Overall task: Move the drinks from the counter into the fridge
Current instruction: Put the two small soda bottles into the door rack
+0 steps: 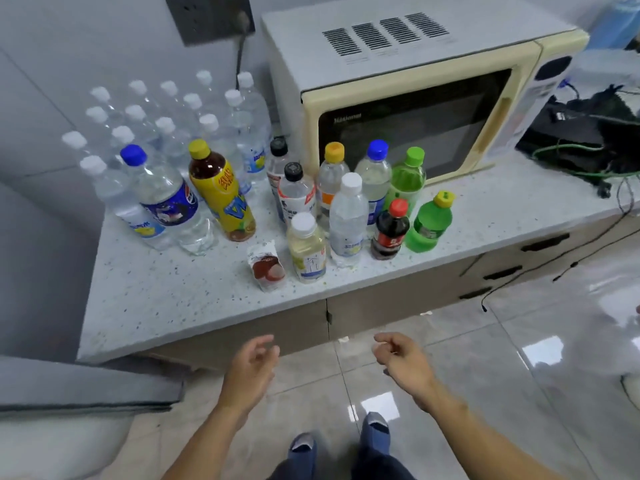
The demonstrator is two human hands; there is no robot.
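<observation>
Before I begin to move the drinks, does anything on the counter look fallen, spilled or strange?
Nothing is fallen or spilled: every bottle stands with its cap on. One item differs: a small soft pouch stands at the front beside the pale yellow bottle. Loose cables lie on the counter right of the microwave.
</observation>
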